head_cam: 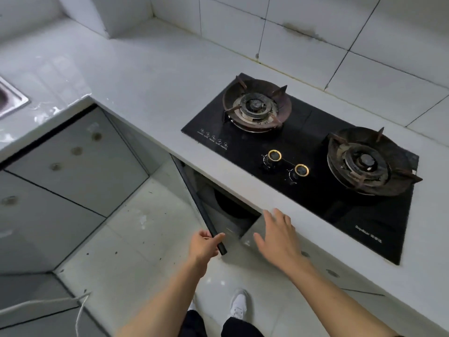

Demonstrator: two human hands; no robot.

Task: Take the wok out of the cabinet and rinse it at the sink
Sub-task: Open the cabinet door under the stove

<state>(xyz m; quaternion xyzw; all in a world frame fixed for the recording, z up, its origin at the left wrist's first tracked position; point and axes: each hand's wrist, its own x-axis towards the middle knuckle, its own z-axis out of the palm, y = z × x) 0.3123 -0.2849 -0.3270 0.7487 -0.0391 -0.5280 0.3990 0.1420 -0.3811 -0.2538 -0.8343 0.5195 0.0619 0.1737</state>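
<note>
A dark round metal wok (pixel 230 205) sits mostly hidden inside the under-counter cabinet, just beyond the left hand (pixel 205 246), which pinches the open door's black bar handle (pixel 206 215). The right hand (pixel 277 237) hovers beside it, fingers spread, holding nothing. The wok is likely heavy and rigid; its handle is unseen.

L-shaped pale worktop (pixel 150 76) carrying a black two-burner gas hob (pixel 313 152) at 3 o'clock; white tiled wall (pixel 315 27) at 12 o'clock; light tiled floor (pixel 136 239) at 6 o'clock.
</note>
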